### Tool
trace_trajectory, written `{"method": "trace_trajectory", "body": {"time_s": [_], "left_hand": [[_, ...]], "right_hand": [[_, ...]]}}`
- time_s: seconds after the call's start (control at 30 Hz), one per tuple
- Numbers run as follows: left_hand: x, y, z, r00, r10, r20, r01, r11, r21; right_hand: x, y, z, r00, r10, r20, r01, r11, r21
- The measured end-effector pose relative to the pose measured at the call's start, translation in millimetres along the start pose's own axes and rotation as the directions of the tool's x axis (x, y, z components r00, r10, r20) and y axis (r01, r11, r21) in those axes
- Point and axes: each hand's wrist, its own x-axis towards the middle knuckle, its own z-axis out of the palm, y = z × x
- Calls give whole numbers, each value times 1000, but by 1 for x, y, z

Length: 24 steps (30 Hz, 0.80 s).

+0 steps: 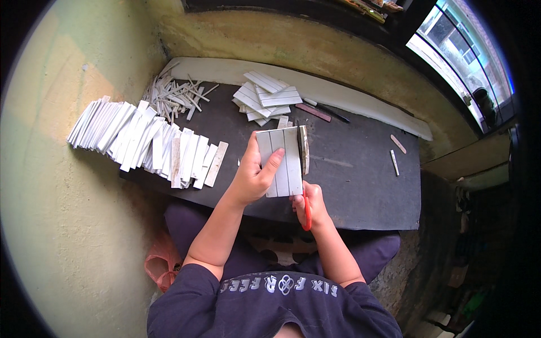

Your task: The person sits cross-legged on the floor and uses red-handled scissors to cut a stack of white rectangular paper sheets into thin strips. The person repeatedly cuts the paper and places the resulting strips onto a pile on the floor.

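Left hand (252, 179) pinches grey-white ruled sheet (280, 161) over dark board (360, 174); right hand (309, 204) closed on red-handled scissors (306, 197), apparently mid-cut. Thumb near blade: nick risk; strip could wander off line

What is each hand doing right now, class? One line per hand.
Left hand: closed on the white card sheet, thumb across its face.
Right hand: closed on the red-handled scissors, cutting along the sheet's right edge.

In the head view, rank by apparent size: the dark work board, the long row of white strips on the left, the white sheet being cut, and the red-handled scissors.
1. dark work board
2. row of white strips
3. white sheet, held nearer the camera, so its true size is unsure
4. red-handled scissors, partly hidden by the right hand
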Motion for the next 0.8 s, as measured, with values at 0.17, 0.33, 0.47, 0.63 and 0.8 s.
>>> {"method": "trace_trajectory", "body": {"time_s": [0.17,0.33,0.47,0.63,0.8], "left_hand": [[2,-1,-2,1000,-9,-7,9,1000,9],[2,0,-4,999,-38,-3,38,999,4],[2,0,-15,985,-61,159,35,986,162],[1,16,-20,901,-364,237,383,923,-43],[3,18,-31,935,-321,149,327,945,-16]], "right_hand": [[2,4,0,1000,28,0,-28,999,17],[4,4,2,998,55,-21,-53,997,47],[7,9,3,994,94,-57,-91,995,50],[8,6,2,992,124,-38,-122,991,51],[9,11,-1,982,189,-31,-187,981,47]]}}
